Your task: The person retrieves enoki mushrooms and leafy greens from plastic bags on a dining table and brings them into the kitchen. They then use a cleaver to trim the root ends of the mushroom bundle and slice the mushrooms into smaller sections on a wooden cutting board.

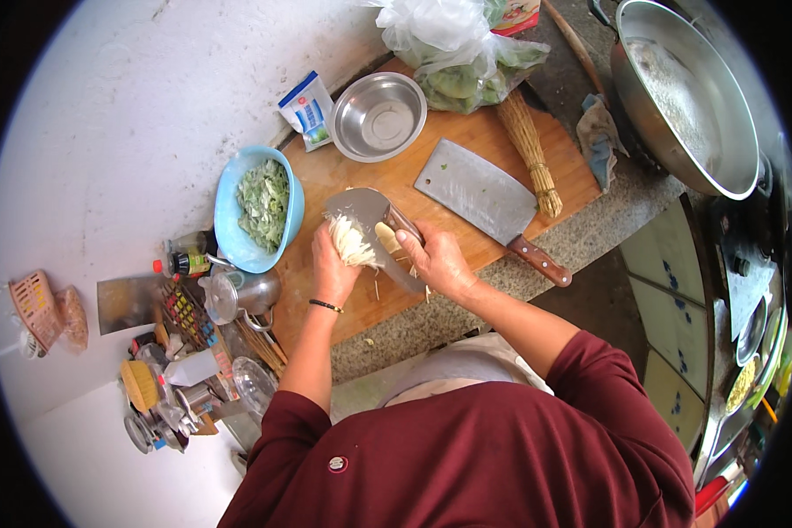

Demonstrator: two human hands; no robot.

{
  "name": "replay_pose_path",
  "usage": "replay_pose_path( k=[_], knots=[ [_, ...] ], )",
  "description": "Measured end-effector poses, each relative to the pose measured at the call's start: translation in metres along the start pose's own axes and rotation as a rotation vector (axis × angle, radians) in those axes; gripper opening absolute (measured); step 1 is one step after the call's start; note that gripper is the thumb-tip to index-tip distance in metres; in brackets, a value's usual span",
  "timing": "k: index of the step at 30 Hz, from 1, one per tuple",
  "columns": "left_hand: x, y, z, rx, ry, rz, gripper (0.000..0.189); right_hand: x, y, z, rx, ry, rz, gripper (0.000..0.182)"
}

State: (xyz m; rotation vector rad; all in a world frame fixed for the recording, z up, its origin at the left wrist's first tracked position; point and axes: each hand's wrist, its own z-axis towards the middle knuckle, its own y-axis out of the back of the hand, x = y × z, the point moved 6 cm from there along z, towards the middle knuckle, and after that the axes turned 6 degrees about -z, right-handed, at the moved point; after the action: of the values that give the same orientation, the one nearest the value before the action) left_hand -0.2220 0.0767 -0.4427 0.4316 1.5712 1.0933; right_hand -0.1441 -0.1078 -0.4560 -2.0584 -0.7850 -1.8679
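Observation:
My left hand (333, 267) is closed around a bunch of pale, thin shreds (351, 242), which look like a cut vegetable. In my right hand (437, 259) is the wooden handle of a round-bladed knife (363, 203). Its blade reaches behind and beside the shreds. A pale yellowish piece (387, 237) lies against the blade by my right fingers. Both hands are over the wooden cutting board (317, 313), where a few loose shreds lie near its front edge. A second knife, a cleaver (475, 188), rests on the board to the right.
Left of the board stands a blue basin (293, 228) of chopped greens; a steel bowl (379, 117) is at the back. A straw brush (528, 148) lies by bagged vegetables (462, 79). A large wok (690, 99) stands right, a lidded metal pot (254, 297) left.

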Motion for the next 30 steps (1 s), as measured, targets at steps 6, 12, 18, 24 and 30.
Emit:
replay_pose_path(
  k=[6,12,18,24,30],
  knots=[
    [0.000,0.001,-0.001,0.012,0.015,-0.053,0.068,0.019,0.017,0.002,-0.218,0.036,0.188,0.027],
    [-0.004,-0.001,0.001,-0.004,-0.057,-0.019,0.055,0.015,-0.001,0.000,-0.132,0.090,0.054,0.027],
    [-0.001,-0.002,-0.001,-0.042,-0.064,-0.019,0.052,0.003,-0.015,0.001,0.086,0.054,-0.110,0.036],
    [0.013,-0.005,-0.004,-0.015,0.003,-0.072,0.068,0.006,0.014,0.011,-0.166,-0.102,0.219,0.029],
    [0.012,-0.004,-0.007,-0.038,-0.038,-0.093,0.066,-0.001,0.008,0.017,-0.043,-0.092,0.100,0.031]
  ],
)
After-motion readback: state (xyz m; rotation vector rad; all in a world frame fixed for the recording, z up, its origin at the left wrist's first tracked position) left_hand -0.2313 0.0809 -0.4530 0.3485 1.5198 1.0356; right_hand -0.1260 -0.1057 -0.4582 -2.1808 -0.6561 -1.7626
